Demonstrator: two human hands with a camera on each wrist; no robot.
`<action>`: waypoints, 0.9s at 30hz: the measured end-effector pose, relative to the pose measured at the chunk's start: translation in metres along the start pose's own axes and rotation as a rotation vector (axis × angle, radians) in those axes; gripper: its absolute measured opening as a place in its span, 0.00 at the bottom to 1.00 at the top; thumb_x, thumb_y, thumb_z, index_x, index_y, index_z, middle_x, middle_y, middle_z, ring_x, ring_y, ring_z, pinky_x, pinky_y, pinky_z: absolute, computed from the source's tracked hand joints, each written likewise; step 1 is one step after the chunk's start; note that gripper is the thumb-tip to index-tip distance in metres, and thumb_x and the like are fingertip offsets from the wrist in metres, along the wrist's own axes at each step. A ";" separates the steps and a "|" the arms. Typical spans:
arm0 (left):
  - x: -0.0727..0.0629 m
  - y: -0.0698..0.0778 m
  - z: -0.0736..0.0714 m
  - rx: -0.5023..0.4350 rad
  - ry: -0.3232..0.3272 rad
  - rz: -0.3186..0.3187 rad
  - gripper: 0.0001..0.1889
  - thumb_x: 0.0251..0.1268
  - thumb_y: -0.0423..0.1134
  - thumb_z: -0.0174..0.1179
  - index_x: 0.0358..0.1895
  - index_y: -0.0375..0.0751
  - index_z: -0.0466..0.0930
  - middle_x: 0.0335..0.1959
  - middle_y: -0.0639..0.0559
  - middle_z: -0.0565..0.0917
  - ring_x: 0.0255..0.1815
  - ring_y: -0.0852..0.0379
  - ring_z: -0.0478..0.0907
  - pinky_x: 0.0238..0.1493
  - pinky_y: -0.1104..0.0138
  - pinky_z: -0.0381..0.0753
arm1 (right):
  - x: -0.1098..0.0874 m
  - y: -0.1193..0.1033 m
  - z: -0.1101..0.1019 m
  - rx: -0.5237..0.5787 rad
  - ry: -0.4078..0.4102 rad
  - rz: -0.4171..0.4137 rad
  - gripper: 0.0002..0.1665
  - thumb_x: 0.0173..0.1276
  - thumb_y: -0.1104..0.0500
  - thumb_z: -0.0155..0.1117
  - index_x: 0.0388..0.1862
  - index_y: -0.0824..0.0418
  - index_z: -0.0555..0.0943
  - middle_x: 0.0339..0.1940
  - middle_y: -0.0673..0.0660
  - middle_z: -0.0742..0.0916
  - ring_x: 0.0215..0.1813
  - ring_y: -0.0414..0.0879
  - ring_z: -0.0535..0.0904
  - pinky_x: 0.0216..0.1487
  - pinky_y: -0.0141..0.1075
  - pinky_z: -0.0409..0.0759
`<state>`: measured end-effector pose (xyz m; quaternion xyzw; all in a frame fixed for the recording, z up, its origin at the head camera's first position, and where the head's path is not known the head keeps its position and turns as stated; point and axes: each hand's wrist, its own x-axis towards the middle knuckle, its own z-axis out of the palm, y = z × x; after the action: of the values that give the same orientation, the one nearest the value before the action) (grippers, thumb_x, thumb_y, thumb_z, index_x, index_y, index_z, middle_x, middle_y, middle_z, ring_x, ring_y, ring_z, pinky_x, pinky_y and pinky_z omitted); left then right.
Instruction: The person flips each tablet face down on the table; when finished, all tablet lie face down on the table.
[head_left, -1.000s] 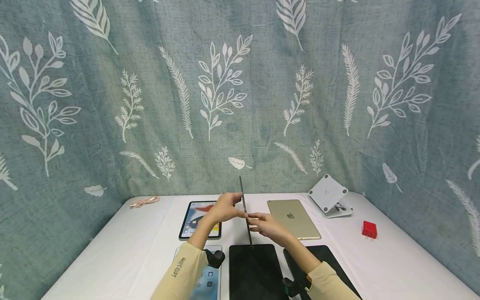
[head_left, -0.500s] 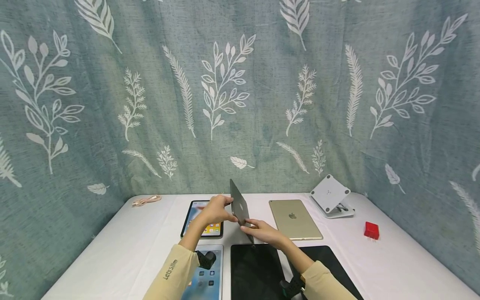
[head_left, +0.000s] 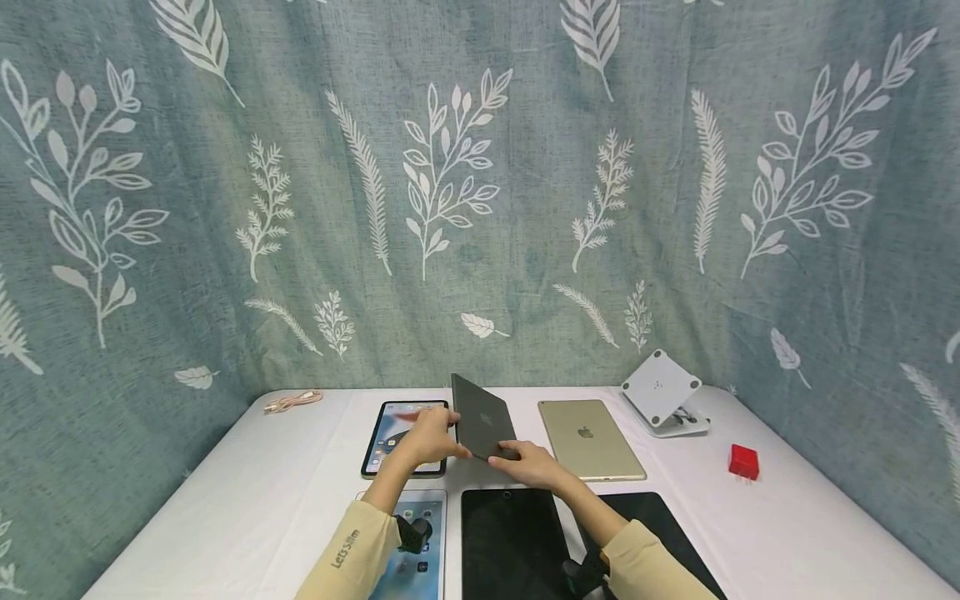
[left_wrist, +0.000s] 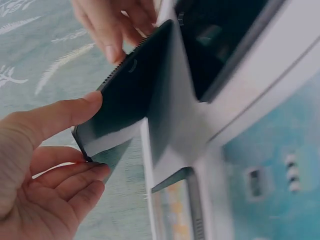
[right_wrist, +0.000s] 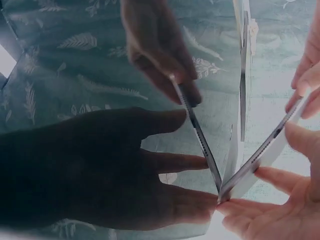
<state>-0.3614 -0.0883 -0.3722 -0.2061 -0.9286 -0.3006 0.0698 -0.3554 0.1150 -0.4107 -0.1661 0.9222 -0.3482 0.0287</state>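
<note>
A dark grey tablet (head_left: 483, 418) is held tilted above the table, its back with a faint logo towards the head camera. My left hand (head_left: 429, 435) pinches its left edge, thumb on one face and fingers behind. At the near edge, my right hand (head_left: 531, 465) grips it between thumb and fingers. In the left wrist view, the dark glossy screen of the tablet (left_wrist: 130, 75) shows. The right wrist view has the tablet (right_wrist: 267, 150) edge-on, with both hands and the tablet mirrored in a dark glossy surface.
Around lie a lit tablet (head_left: 386, 429), a white-framed tablet (head_left: 412, 554), a black tablet (head_left: 510, 542), a gold tablet (head_left: 588, 442) and another dark tablet (head_left: 652, 521). A white stand (head_left: 660, 387), a red charger (head_left: 742, 461) and a coiled cable (head_left: 292, 402) sit farther out.
The tablet has turned from edge-on to showing its back, and its top has tipped lower and to the left. My left hand has shifted left, my right hand slightly down.
</note>
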 end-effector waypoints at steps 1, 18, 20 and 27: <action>0.000 -0.001 0.003 0.003 0.002 -0.005 0.31 0.40 0.37 0.77 0.51 0.25 0.80 0.48 0.33 0.83 0.53 0.38 0.79 0.54 0.51 0.78 | 0.004 0.007 0.002 -0.032 0.016 -0.016 0.31 0.67 0.49 0.60 0.60 0.69 0.75 0.59 0.70 0.80 0.62 0.66 0.74 0.60 0.57 0.72; 0.006 0.001 0.036 0.015 0.011 -0.126 0.17 0.31 0.34 0.78 0.21 0.35 0.76 0.24 0.49 0.74 0.28 0.54 0.69 0.28 0.65 0.69 | -0.009 0.003 -0.012 -0.167 0.049 -0.046 0.22 0.58 0.62 0.63 0.50 0.74 0.80 0.51 0.71 0.84 0.57 0.67 0.77 0.59 0.54 0.74; 0.006 0.000 0.038 0.028 -0.007 -0.143 0.17 0.31 0.34 0.78 0.24 0.33 0.78 0.26 0.46 0.77 0.30 0.52 0.72 0.29 0.63 0.71 | -0.011 0.001 -0.012 -0.174 0.050 -0.042 0.22 0.56 0.63 0.64 0.49 0.74 0.81 0.50 0.71 0.84 0.58 0.67 0.77 0.59 0.55 0.74; 0.008 0.003 0.045 0.051 -0.073 -0.146 0.23 0.33 0.32 0.78 0.36 0.27 0.79 0.35 0.40 0.80 0.41 0.46 0.75 0.40 0.57 0.78 | -0.011 0.002 -0.011 -0.230 0.051 -0.030 0.14 0.54 0.65 0.65 0.37 0.76 0.83 0.39 0.68 0.87 0.43 0.61 0.83 0.46 0.50 0.80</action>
<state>-0.3677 -0.0572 -0.4047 -0.1470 -0.9505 -0.2732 0.0190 -0.3480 0.1269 -0.4048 -0.1732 0.9538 -0.2446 -0.0193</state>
